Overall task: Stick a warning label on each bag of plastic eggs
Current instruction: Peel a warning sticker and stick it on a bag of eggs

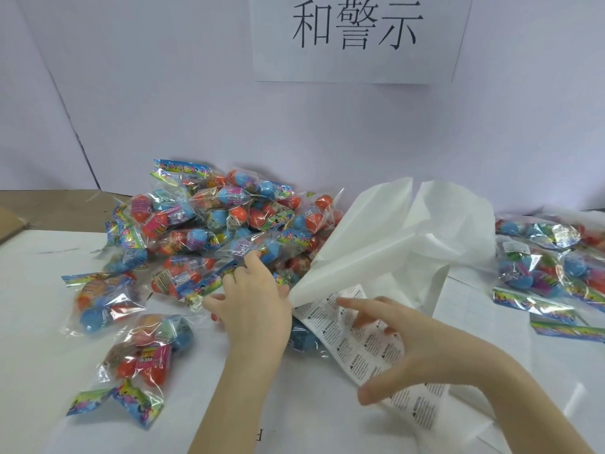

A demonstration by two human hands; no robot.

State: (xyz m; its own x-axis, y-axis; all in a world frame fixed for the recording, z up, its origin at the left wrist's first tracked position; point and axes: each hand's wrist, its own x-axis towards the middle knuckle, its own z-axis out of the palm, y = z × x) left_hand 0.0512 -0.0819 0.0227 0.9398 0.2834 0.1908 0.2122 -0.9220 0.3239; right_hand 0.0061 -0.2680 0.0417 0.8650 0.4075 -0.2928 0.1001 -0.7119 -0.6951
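Right hand (409, 348) sits lowest in the head view, fingers spread fairly wide over the label sheet (370, 342); index finger stretched left, thumb low near the sheet's lower edge; whether a single label is pinched, cannot tell; sheet carries rows of small printed warning labels and curls up at its far end into blank white backing paper (376, 237), which rises and hides part of the pile behind it.

Left hand (252, 303) lies just left of the sheet, palm down, fingers reaching up into the front of the big pile of egg bags (212, 221); fingertips touch a clear bag with a blue egg, fingers bent slightly; a firm grip on it, cannot tell; the hand and wrist cover a bag with blue eggs (304, 339) lying under the sheet's left edge.

Two loose bags (104, 299) and (144, 358) lie apart from the pile at near left on the white table (39, 290); second heap of bags (550, 267) sits at far right, beyond the backing paper; brown cardboard (9, 221) pokes in at the left edge; white wall behind holds a paper sign (357, 37) with large black characters.
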